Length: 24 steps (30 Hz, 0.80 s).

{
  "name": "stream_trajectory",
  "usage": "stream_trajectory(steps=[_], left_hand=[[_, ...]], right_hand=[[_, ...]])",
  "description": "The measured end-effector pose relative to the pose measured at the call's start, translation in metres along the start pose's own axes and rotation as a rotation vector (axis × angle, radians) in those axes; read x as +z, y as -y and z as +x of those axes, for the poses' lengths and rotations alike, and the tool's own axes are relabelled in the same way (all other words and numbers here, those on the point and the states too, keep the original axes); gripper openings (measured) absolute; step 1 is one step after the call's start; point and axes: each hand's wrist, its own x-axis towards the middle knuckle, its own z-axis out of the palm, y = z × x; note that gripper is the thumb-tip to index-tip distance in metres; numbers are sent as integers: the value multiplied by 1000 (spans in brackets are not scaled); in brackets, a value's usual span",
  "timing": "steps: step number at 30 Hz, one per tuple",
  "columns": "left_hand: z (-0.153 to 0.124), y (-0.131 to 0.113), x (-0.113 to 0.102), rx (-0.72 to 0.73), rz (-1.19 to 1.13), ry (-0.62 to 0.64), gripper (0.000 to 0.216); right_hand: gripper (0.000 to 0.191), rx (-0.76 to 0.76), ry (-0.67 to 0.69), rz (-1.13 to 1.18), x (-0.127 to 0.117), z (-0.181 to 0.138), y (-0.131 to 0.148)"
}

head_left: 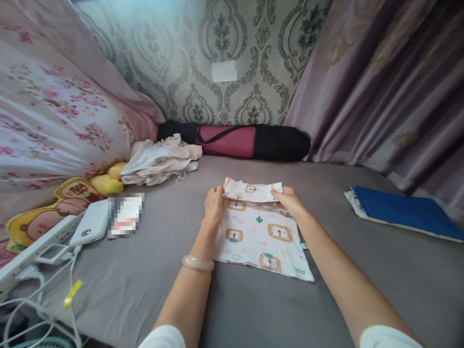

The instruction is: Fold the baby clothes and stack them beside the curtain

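Observation:
A white cloth [253, 241] printed with tan lion faces and green plants lies spread on the grey sheet, its far part turned up into a folded flap. My left hand [214, 205] grips the flap at its left end, fingers curled round the edge. At the right end my right hand [287, 200] pinches the same flap, thumb on top. Most of the fingers under the cloth are hidden. A pale bangle [197, 263] circles my left wrist. The near part of the cloth lies flat, with a small white tag at its right edge.
Crumpled white clothing [161, 162] lies at the back left, beside a black and maroon long bag [226, 140] along the wall. A blue folder-like item [406, 210] is on the right. At left are a white power bank [90, 223], a power strip [39, 251], cables and a plush toy [47, 217].

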Motion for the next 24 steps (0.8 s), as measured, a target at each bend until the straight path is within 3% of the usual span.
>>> stream_trajectory(steps=[4, 8, 10, 15, 19, 24], left_hand=[[0, 1, 1, -1, 44, 11, 30], [0, 0, 2, -1, 29, 18, 29], [1, 0, 2, -13, 17, 21, 28], [2, 4, 0, -10, -24, 7, 31], [2, 7, 0, -11, -53, 7, 34], [4, 5, -3, 7, -48, 29, 29]], right_hand=[[18, -124, -103, -412, -16, 7, -4], [29, -429, -260, -889, -10, 7, 5], [29, -560, -211, -956, 10, 8, 16], [31, -680, 172, -980, 95, 19, 47], [37, -568, 200, -1072, 149, 28, 61], [26, -477, 199, -1074, 172, 40, 58]])
